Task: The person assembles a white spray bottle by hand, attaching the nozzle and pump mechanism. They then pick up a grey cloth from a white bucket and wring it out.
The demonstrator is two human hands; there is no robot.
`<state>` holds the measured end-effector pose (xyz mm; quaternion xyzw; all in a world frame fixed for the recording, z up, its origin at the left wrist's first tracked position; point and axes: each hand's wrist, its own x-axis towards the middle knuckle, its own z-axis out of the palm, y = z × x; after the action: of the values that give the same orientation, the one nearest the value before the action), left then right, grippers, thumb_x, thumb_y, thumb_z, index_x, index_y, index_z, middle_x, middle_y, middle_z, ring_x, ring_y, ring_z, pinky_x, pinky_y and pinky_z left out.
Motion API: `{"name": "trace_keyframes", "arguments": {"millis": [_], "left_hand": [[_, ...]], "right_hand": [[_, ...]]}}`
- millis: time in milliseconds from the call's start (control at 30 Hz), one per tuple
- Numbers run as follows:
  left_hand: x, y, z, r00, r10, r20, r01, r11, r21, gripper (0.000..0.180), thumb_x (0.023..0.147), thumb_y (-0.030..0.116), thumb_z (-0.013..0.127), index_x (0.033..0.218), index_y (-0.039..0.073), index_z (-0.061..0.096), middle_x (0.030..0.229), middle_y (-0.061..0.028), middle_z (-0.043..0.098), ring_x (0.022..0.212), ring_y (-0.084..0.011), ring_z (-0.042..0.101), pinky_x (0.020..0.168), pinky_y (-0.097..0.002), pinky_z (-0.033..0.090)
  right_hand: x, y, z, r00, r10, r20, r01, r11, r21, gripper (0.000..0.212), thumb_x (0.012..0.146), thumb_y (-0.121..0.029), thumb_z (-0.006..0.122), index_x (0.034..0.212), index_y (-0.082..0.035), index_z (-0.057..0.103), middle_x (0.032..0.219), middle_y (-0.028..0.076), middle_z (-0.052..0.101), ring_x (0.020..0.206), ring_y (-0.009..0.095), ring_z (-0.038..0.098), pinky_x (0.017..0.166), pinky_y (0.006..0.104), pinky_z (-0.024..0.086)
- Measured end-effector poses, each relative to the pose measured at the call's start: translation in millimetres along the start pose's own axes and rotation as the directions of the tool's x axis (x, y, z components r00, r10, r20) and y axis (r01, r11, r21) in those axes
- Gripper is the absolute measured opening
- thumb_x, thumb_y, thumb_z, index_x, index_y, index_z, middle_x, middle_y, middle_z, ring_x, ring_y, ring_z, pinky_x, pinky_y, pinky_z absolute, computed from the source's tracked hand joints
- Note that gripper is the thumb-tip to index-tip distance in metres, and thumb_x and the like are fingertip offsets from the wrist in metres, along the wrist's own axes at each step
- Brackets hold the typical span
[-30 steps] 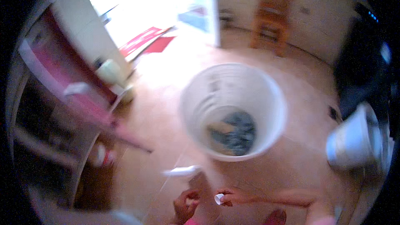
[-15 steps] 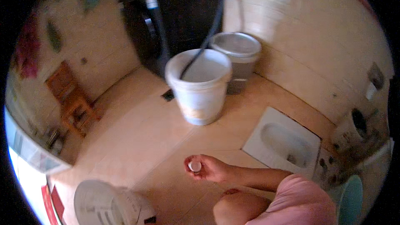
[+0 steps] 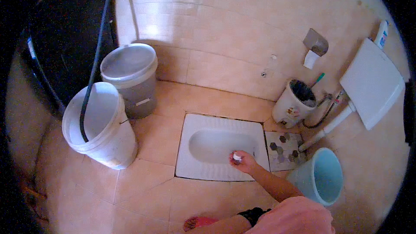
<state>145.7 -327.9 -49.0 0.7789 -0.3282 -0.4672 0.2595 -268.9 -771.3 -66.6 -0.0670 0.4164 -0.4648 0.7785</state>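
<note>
Hands: the right hand (image 3: 243, 161) was stretched out over the near right part of the squat toilet pan, fingers curled and pinching a small white object (image 3: 236, 157); whether it was a cap or a wad could not be told. The left hand was out of view.
Floor: tan tiled floor (image 3: 147, 190), carrying everything below.
Dark appliance: a large black unit (image 3: 56, 47) stood at far left against the wall.
Cistern: a white flat tank (image 3: 372, 82) was mounted at far right, a white pipe running down from it.
Squat toilet pan: the white pan (image 3: 208, 147) was set flush in the floor, just beneath the small white object.
White bucket: an open white bucket (image 3: 108, 143) stood left of the pan, a dark hose (image 3: 93, 69) dipping into it.
Grey bucket: a lidded grey bucket (image 3: 132, 78) stood just behind the white one.
Blue bucket: a light blue bucket (image 3: 320, 177) stood right of the forearm.
Waste bin: a white bin (image 3: 294, 102) with a dark liner stood near the wall.
Paper holder: a metal holder (image 3: 315, 43) on the wall, paper hanging from it.
</note>
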Motion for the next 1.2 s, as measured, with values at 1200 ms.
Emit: {"name": "trace_keyframes", "arguments": {"millis": [1200], "left_hand": [[-60.2,-32.3,-67.7,0.942,0.03,-0.334,-0.044,0.998,-0.034,0.018,0.082,0.011,0.05,0.092,0.004,0.063,0.074,-0.008,0.059,0.07,-0.0209,0.056,0.064,-0.0297,0.047]], "right_hand": [[-103.6,295.8,235.5,0.464,0.568,0.679,0.575,0.39,-0.719,0.026,0.088,-0.025,0.051,0.087,-0.001,0.059,0.069,0.006,0.059,0.057,0.012,0.058,0.054,0.0284,0.047]]}}
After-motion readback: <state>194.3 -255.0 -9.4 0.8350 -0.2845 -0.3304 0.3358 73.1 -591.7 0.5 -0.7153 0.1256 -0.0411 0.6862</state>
